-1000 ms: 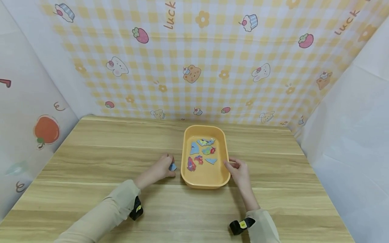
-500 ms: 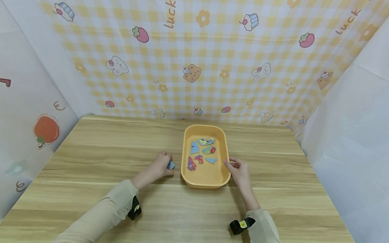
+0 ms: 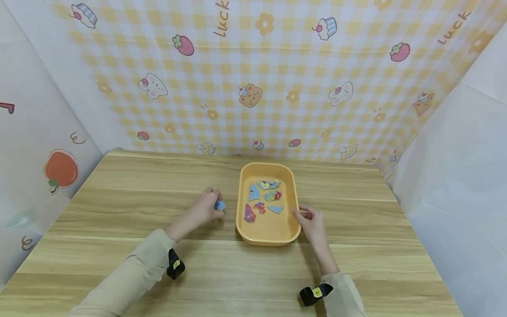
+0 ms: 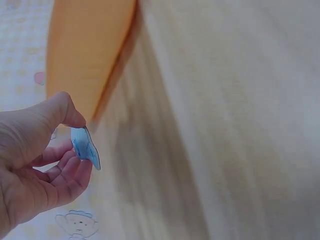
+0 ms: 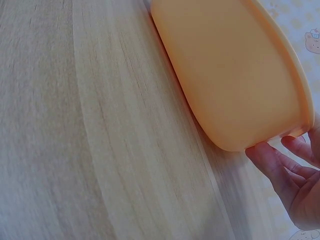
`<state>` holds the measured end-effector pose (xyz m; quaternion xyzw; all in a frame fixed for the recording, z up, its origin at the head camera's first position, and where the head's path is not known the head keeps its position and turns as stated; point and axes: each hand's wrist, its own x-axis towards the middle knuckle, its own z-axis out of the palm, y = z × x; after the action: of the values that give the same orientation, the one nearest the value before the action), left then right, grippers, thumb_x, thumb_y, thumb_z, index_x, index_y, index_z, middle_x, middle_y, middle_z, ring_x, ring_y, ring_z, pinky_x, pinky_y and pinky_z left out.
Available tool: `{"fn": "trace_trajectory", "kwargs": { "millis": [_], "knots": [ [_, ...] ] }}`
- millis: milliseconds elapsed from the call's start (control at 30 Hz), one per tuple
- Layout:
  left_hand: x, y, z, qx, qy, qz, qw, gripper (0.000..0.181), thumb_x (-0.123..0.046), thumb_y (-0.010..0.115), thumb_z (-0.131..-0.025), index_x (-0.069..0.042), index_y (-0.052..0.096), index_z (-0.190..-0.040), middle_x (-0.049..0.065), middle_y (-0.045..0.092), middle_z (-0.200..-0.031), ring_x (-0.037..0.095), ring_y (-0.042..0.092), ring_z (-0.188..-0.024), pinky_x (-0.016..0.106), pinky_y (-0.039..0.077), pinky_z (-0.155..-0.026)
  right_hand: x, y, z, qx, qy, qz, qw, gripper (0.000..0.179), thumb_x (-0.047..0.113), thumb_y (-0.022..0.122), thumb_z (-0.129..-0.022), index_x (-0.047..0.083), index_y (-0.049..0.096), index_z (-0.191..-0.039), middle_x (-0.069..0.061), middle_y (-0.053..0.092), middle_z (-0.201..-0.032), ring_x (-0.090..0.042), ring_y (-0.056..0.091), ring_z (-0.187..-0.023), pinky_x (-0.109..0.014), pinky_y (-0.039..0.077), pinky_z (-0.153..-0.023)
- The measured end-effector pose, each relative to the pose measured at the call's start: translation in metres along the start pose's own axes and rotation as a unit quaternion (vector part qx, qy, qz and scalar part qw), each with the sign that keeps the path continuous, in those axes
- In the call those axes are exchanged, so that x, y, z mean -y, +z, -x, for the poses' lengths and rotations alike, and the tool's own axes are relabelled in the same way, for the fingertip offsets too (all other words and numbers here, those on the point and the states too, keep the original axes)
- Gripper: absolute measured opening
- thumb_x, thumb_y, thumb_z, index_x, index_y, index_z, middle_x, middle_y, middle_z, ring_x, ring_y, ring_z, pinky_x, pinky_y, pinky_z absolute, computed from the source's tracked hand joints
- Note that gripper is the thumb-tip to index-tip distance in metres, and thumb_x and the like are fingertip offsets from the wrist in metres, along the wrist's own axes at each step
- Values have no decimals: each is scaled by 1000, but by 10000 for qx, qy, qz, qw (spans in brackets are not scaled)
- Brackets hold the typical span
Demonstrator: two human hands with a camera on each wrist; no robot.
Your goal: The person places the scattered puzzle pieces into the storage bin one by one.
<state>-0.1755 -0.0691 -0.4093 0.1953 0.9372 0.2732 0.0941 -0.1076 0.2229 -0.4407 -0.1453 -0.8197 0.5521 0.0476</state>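
Note:
Between the thumb and fingers of my left hand [image 3: 203, 207] a small blue puzzle piece [image 3: 219, 205] is pinched, above the table just left of the tray. The left wrist view shows the piece [image 4: 84, 145] held on edge, its thin rim facing out. An orange-yellow plastic tray [image 3: 269, 242] stands on the table, with several irregular pieces lying apart inside: a blue one [image 3: 254, 192], a red-purple one [image 3: 249, 214] and others. My right hand [image 3: 314, 222] grips the tray's right rim, its thumb over the edge; fingertips touch the outer wall [image 5: 225, 75] in the right wrist view.
The wood-grain table [image 3: 138, 189] reaches back to a yellow checked cloth [image 3: 222, 92]. White sheets hang at the left [image 3: 39, 123] and right [image 3: 455, 185]. Black cameras are strapped to the left wrist [image 3: 175, 265] and right wrist [image 3: 315, 294].
My left hand has lifted slightly and moved left, away from the tray, with the blue puzzle piece in its pinch. The right hand and the tray stay in place.

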Motion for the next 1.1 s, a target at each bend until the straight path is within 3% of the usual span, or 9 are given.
{"fn": "trace_trajectory", "kwargs": {
  "millis": [433,800,1100],
  "knots": [
    [-24,-21,-11,-222,73,-84,9997,40,-7,75,-66,6,57,-99,18,55,-96,25,55,-83,32,54,-75,-1,0,0,-25,139,85,9999,34,20,65,-84,-3,62,-109,-24,68,-87,-10,58,-54,-18,46,-45],
    [-52,-19,-23,-57,380,-84,9992,37,-11,73,-68,4,58,-98,16,55,-98,22,52,-84,28,50,-70,-1,0,-1,-24,137,67,9999,34,20,65,-84,-2,62,-109,-25,68,-88,-12,61,-56,-17,47,-46],
    [-73,-13,-31,109,555,-27,9984,39,-11,75,-69,3,55,-100,14,53,-101,22,51,-89,30,50,-78,0,0,-1,-68,127,-6,9999,33,19,65,-83,-3,63,-109,-26,68,-88,-15,63,-58,-20,49,-46]
  ]
}}
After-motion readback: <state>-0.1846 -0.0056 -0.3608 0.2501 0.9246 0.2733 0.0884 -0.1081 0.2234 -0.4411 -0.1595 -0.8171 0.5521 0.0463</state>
